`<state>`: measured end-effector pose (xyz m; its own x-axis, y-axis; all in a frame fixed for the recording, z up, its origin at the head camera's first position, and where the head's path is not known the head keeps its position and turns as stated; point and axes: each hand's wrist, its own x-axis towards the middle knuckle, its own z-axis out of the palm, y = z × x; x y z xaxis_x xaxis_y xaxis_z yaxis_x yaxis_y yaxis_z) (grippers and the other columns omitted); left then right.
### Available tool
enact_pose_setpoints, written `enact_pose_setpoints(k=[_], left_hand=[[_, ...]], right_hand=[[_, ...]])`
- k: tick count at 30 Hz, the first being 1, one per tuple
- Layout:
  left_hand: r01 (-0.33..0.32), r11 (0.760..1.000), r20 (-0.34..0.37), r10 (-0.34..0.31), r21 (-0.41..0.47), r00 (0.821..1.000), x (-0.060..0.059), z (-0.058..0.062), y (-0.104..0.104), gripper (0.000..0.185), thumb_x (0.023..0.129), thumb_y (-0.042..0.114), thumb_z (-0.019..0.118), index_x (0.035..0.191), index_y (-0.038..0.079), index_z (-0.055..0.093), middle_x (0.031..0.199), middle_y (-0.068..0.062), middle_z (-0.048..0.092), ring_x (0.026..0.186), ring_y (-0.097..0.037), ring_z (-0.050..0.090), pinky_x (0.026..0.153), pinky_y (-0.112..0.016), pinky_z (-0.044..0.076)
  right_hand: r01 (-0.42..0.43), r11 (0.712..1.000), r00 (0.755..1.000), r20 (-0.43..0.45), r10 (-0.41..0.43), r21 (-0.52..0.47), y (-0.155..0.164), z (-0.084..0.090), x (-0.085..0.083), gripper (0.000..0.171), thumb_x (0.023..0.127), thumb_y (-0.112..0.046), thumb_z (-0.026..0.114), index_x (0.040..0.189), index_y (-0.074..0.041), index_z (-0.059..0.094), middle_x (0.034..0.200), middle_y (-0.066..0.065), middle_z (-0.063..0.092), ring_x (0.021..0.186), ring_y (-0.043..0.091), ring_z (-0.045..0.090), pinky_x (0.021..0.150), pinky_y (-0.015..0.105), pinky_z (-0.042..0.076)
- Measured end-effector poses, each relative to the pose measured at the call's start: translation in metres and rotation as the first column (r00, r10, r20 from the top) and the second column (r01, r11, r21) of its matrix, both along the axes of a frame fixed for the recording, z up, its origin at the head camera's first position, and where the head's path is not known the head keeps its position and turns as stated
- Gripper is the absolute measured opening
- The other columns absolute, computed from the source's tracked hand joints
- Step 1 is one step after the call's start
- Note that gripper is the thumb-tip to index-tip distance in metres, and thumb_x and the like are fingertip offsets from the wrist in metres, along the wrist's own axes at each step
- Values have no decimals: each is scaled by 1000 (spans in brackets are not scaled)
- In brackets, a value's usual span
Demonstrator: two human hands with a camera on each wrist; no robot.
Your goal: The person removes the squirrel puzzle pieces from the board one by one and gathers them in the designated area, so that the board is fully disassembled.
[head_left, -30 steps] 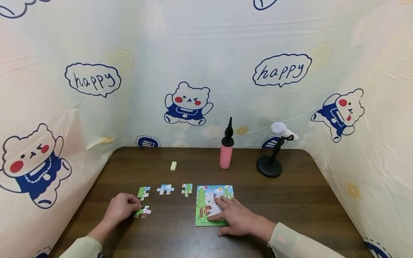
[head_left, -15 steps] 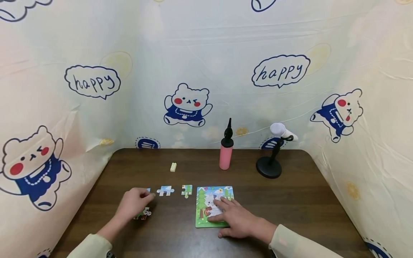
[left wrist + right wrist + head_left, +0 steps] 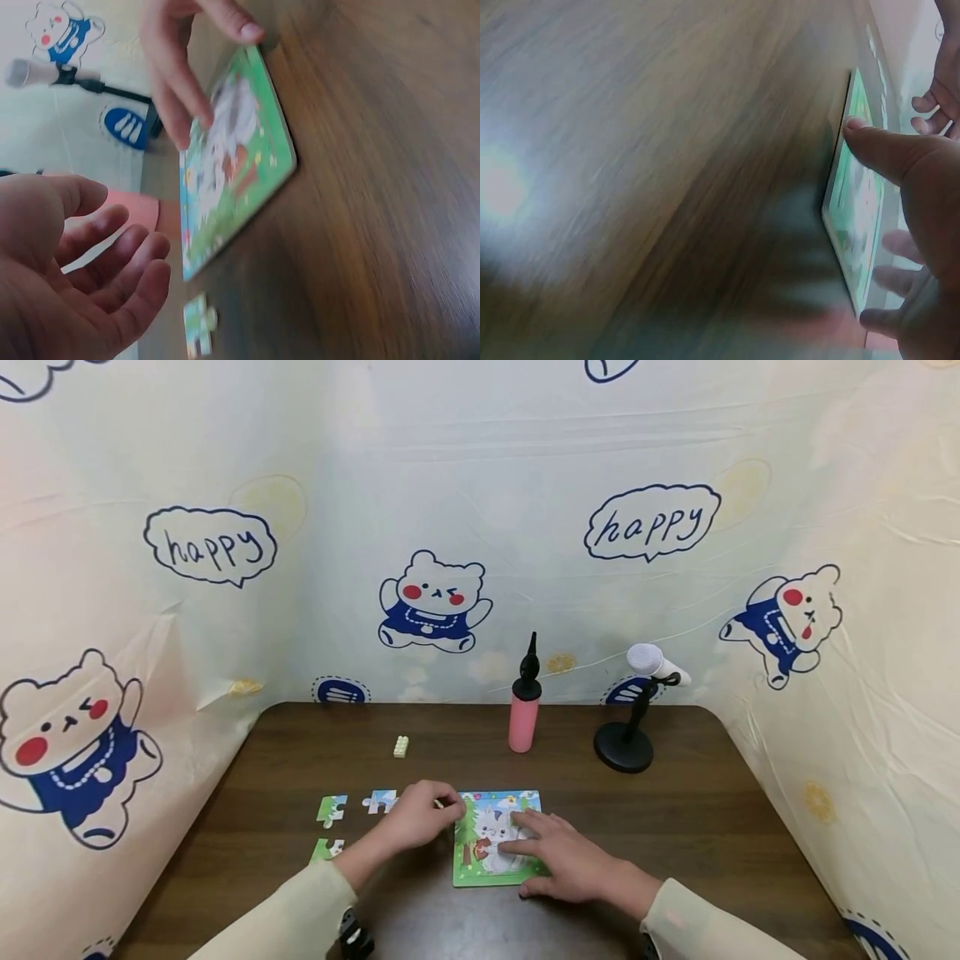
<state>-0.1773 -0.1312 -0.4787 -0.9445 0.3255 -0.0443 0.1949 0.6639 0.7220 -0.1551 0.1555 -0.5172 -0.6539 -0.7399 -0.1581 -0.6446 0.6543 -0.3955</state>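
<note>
Head view: four loose puzzle pieces [image 3: 332,808], one puzzle board [image 3: 491,881]; right hand [image 3: 558,852] flat on board, left hand [image 3: 420,814] fingers loosely curled, empty.

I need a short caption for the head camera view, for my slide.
Right hand rests on the puzzle board while the left hand hovers over a loose puzzle piece beside it.

My left hand [image 3: 416,814] hovered palm down, fingers [image 3: 127,259] loosely curled and holding nothing. My right hand [image 3: 558,856] lay flat, fingers [image 3: 525,827] extended, both forearms angled inward.
</note>
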Motion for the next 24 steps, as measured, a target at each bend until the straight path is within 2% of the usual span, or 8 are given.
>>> enact_pose_setpoints(k=[6, 12, 19, 24], left_hand=[[63, 998, 30, -63, 10, 998, -6, -6, 24, 17, 97, 20, 68, 104, 7, 77, 96, 2, 72, 89, -14, 61, 81, -38, 53], [94, 995, 55, -94, 17, 994, -9, -11, 37, 18, 95, 15, 67, 104, 3, 77, 92, -1, 72, 85, -14, 61, 79, -36, 52], [105, 994, 67, -106, 11, 992, -9, -18, 44, 17, 96, 15, 67, 102, 3, 77, 92, 0, 72, 84, -13, 61, 78, -35, 52], [93, 996, 47, -92, 0, 995, -6, -22, 46, 16, 92, 14, 68, 99, 4, 78, 88, 1, 73, 80, -11, 61, 76, -33, 52]], right_hand=[[-26, 999, 999, -47, 24, -37, 13, -5, 0, 56, 93, -53, 70, 146, -42, 55, 164, 8, 37, 151, 32, 34, 115, 62, 33], [-54, 998, 998, -23, 53, -44, 18, -12, -1, 50, 95, -53, 68, 143, -45, 57, 164, 8, 37, 151, 34, 33, 114, 64, 34], [-57, 998, 998, -3, 57, -35, 18, -10, -2, 49, 95, -53, 68, 143, -45, 57, 164, 7, 37, 152, 35, 32, 114, 65, 34], [-63, 998, 998, -14, 62, -29, 17, -9, -2, 50, 95, -53, 68, 143, -44, 58, 164, 7, 38, 152, 35, 33, 114, 63, 34]])
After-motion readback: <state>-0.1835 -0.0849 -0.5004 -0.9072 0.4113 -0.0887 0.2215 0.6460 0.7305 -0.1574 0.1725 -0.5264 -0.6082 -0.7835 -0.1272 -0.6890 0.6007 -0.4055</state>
